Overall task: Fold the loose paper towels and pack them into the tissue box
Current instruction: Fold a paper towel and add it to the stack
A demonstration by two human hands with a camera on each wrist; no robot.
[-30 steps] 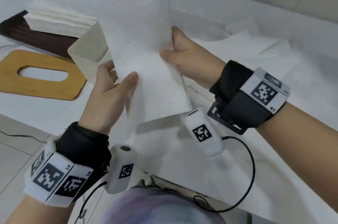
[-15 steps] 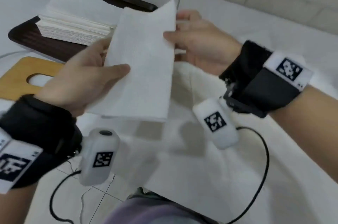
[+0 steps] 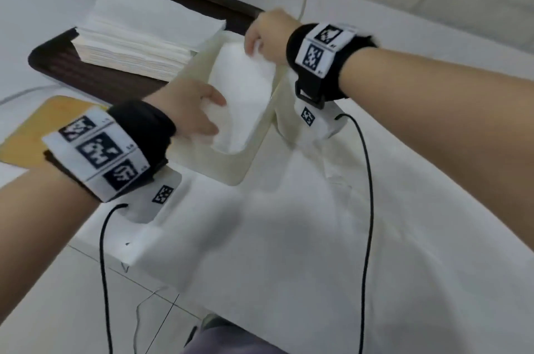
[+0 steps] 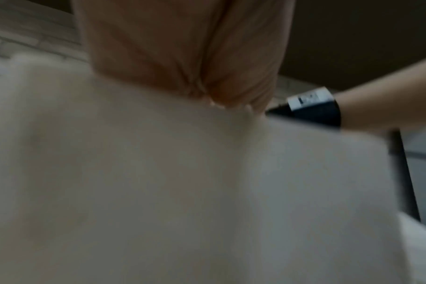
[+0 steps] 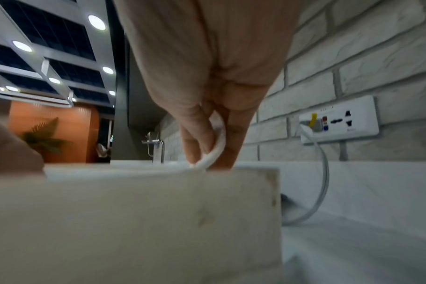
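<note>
A folded white paper towel [image 3: 242, 91] lies lengthwise in the open cream tissue box [image 3: 231, 166], level with its rim. My left hand [image 3: 215, 117] holds the towel's near end, thumb on top. At the far end my right hand [image 3: 254, 46] pinches it; in the right wrist view the thumb and fingers [image 5: 231, 142] squeeze the curled towel edge [image 5: 215, 151] just above the box wall [image 5: 134, 221]. The left wrist view is blurred and shows only my palm [image 4: 182, 57] over a pale surface.
A stack of folded towels [image 3: 138, 36] sits on a dark tray [image 3: 57, 65] left of the box. The bamboo lid [image 3: 31, 128] lies at the left edge. Loose unfolded towels [image 3: 318, 209] cover the table to the right. A wall socket [image 5: 341, 119] with a white cable is behind.
Both hands have carried the folded towel from in front of me forward and down into the tissue box. The head view has tilted lower toward the table.
</note>
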